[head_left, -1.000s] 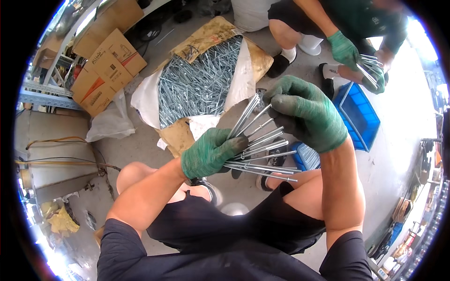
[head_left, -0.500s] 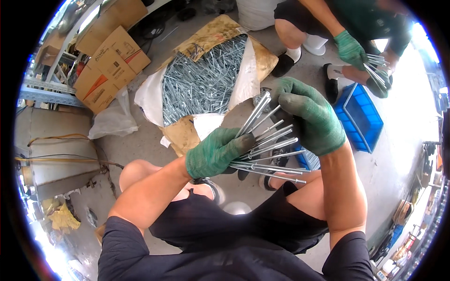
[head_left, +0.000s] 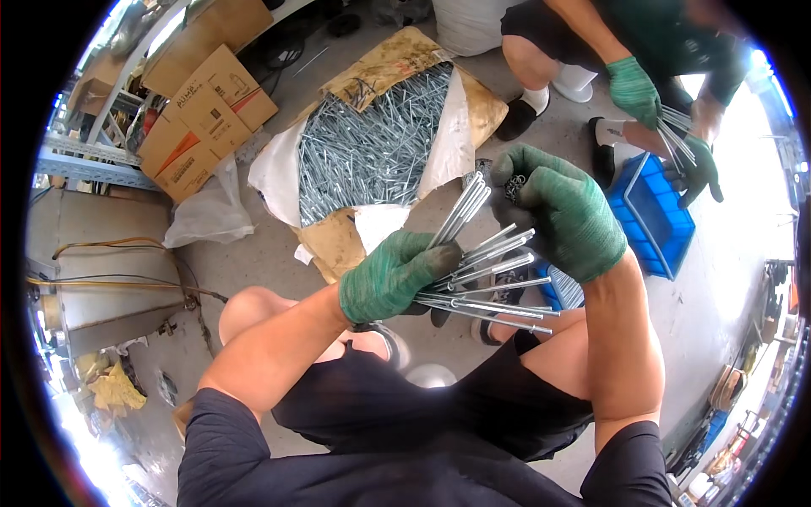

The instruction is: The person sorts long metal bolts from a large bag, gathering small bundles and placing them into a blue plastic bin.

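Note:
My left hand [head_left: 397, 272], in a green glove with dark fingertips, is closed around a fanned bunch of thin silvery metal rods [head_left: 498, 269]. Several of the rods carry small collars along their length, and one cluster points up and away from the rest. Just to the right and above the rod ends, my gloved right hand [head_left: 564, 211] is curled, thumb toward forefinger. Within that curl shows a little clump of dark, ring-like metal pieces [head_left: 513, 188]. Its fingers are apart from the rods.
An opened paper sack [head_left: 372, 144] full of similar rods lies ahead. A blue crate [head_left: 655, 215] stands right; a smaller blue basket [head_left: 564, 287] with rods sits below my right hand. Another person's gloved hand [head_left: 634, 91] holds rods at upper right. Cardboard boxes [head_left: 207, 122] stand left.
My right hand has pulled slightly away from a rod it was touching, and ring-like pieces now show in its curl. More rods stand in the upper cluster. The other person's lower hand has opened.

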Motion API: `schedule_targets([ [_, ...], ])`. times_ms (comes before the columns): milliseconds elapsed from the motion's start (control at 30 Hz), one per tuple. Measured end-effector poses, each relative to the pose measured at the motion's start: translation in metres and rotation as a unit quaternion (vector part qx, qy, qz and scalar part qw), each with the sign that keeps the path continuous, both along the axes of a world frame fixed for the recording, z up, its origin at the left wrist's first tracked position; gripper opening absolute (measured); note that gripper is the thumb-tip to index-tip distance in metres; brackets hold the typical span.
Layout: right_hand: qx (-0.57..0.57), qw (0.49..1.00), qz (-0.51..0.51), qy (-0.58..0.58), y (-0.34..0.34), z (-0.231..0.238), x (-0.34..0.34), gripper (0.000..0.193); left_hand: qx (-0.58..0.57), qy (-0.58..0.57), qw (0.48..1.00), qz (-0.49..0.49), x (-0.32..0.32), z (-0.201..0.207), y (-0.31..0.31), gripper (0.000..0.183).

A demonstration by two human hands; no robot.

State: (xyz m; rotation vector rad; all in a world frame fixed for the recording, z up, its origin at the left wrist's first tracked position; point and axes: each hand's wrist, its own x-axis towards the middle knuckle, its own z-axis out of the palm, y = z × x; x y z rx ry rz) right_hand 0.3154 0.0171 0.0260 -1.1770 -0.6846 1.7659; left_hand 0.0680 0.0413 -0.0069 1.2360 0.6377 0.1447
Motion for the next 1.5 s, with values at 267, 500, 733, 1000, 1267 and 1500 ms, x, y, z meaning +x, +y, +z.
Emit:
schedule_targets([
  [267, 0.026, 0.998, 0.025, -0.058, 0.0, 0.005, 0.0, 0.027, -0.002, 0.0, 1.0, 0.028, 0.0, -0.008, -0.004, 0.061],
  [500, 0.076, 0.992, 0.041, -0.094, -0.001, 0.004, 0.002, 0.029, 0.015, -0.001, 1.0, 0.026, -0.001, -0.008, 0.0, 0.072],
  [733, 0.078, 0.992, 0.034, -0.091, -0.001, 0.006, 0.0, 0.029, -0.02, 0.004, 1.0, 0.021, -0.001, -0.011, -0.002, 0.073],
  [1000, 0.082, 0.993, 0.047, -0.068, 0.0, 0.007, 0.001, 0.031, -0.055, -0.007, 0.998, 0.005, -0.002, -0.013, 0.001, 0.074],
  [1267, 0.102, 0.99, 0.026, -0.092, -0.001, -0.006, -0.008, 0.031, -0.073, 0.024, 0.997, 0.028, -0.003, -0.017, -0.001, 0.068],
  [1500, 0.152, 0.984, 0.026, -0.088, -0.001, -0.004, -0.006, 0.026, -0.061, 0.003, 0.998, 0.005, -0.002, -0.016, 0.001, 0.067],
])
